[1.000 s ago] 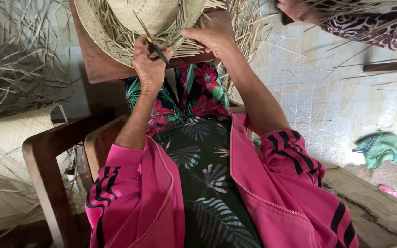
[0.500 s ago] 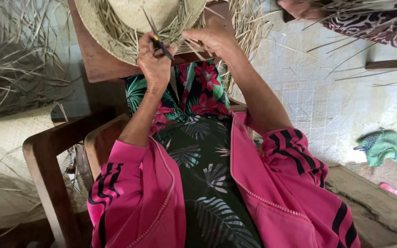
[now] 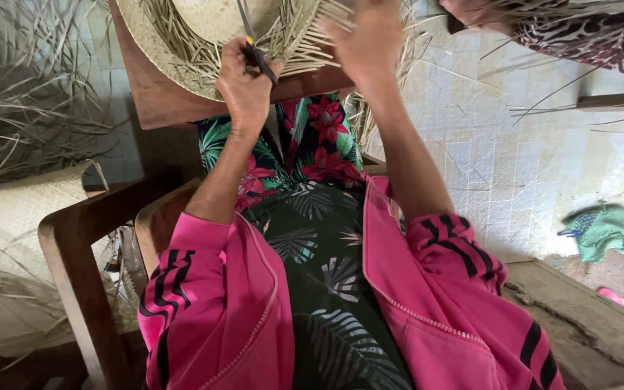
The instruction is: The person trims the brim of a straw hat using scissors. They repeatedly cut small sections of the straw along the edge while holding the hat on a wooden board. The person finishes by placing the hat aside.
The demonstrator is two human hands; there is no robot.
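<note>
A woven straw hat point(image 3: 204, 32) with loose, unwoven strand ends lies on a brown wooden board point(image 3: 160, 101) over my lap. My left hand point(image 3: 243, 90) is closed around dark-handled scissors point(image 3: 254, 47), whose blades point up into the hat's frayed brim. My right hand point(image 3: 370, 36), blurred by motion, rests on the loose strands at the right side of the brim; whether it pinches any strand I cannot tell. Both arms wear pink sleeves with black stripes.
A wooden chair arm point(image 3: 74, 245) stands at my left. A woven straw piece point(image 3: 16, 209) and loose dry palm strips point(image 3: 23, 94) lie beyond it. Another person's patterned sleeve point(image 3: 586, 40) shows top right. A green cloth point(image 3: 604, 227) lies on the tiled floor.
Both hands have shifted slightly upward along the hat's brim. The scissors have tilted more upright, and the right hand has moved further onto the loose strands.
</note>
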